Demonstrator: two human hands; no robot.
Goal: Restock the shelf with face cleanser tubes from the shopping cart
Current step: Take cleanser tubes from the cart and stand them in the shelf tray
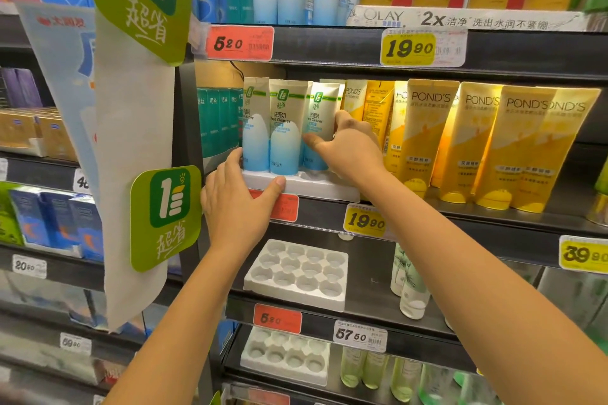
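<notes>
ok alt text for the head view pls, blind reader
The right hand grips a white-and-blue face cleanser tube beside two others in a white tray on a shelf; the left hand holds the tray's corner. Yellow Pond's tubes stand to the right, an empty tray one shelf below.

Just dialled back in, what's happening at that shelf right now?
A person is stocking face cleanser on the middle shelf. The left hand grips the front corner of the white tray, while the right hand holds the rightmost tube standing in it. Two more tubes stand to its left. Pond's tubes sit alongside on the right. An empty tray lies one shelf down.
</notes>
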